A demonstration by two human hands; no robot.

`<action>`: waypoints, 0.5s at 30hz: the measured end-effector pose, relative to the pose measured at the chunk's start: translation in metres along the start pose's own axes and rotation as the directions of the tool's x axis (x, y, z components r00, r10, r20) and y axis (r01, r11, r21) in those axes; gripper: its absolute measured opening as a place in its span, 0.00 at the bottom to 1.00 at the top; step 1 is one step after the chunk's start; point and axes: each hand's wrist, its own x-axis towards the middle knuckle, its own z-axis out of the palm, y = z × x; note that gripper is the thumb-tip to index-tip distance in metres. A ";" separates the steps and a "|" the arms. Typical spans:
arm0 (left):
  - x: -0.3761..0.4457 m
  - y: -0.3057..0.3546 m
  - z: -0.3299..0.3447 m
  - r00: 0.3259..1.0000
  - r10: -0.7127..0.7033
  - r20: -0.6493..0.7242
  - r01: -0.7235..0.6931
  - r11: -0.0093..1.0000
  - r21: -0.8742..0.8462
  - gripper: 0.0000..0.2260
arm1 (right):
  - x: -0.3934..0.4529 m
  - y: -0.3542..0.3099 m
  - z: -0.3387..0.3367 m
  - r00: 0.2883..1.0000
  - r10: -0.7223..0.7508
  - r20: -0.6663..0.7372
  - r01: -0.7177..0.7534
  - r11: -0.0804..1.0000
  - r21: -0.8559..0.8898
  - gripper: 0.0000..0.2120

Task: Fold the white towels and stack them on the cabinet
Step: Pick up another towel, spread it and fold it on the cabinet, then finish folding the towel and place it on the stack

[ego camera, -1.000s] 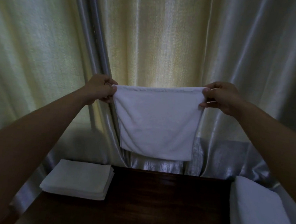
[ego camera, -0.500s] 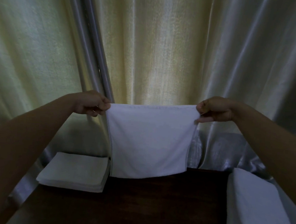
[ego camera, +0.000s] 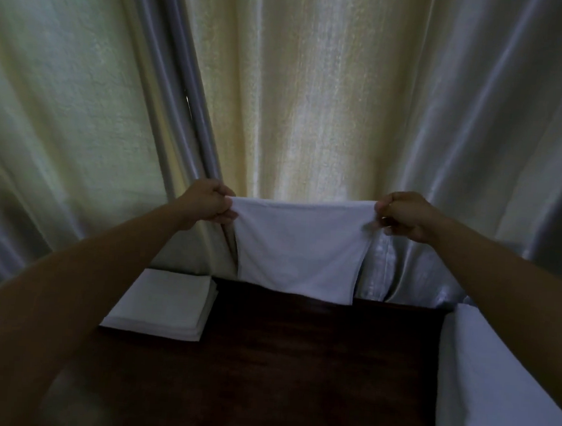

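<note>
A towel [ego camera: 298,250] hangs at the frame's centre, held at its top corners by the left hand [ego camera: 208,204] and right hand [ego camera: 404,214]. Its bottom edge reaches the cabinet [ego camera: 295,363] below. A folded stack [ego camera: 163,304] lies centre-left; another towel pile [ego camera: 493,394] lies lower right. Curtains [ego camera: 314,98] hang behind.

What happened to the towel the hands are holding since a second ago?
Both hands came down, lowering the white towel until its bottom edge reaches the dark cabinet top; earlier it hung clear above it. The left hand and right hand still pinch its top corners. The folded stack on the left and the white pile on the right stayed put.
</note>
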 end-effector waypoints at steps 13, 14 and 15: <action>-0.127 -0.197 0.061 0.976 -0.156 0.149 0.136 0.981 0.138 0.07 | -0.075 0.230 0.024 0.885 0.336 0.322 -0.352 0.936 -0.011 0.02; -0.143 -0.214 0.068 0.972 -0.181 0.152 0.157 0.974 0.163 0.08 | -0.089 0.251 0.028 0.872 0.371 0.319 -0.378 0.925 -0.041 0.01; -0.158 -0.229 0.075 0.967 -0.197 0.162 0.162 0.965 0.209 0.08 | -0.103 0.269 0.033 0.862 0.398 0.315 -0.395 0.916 -0.076 0.02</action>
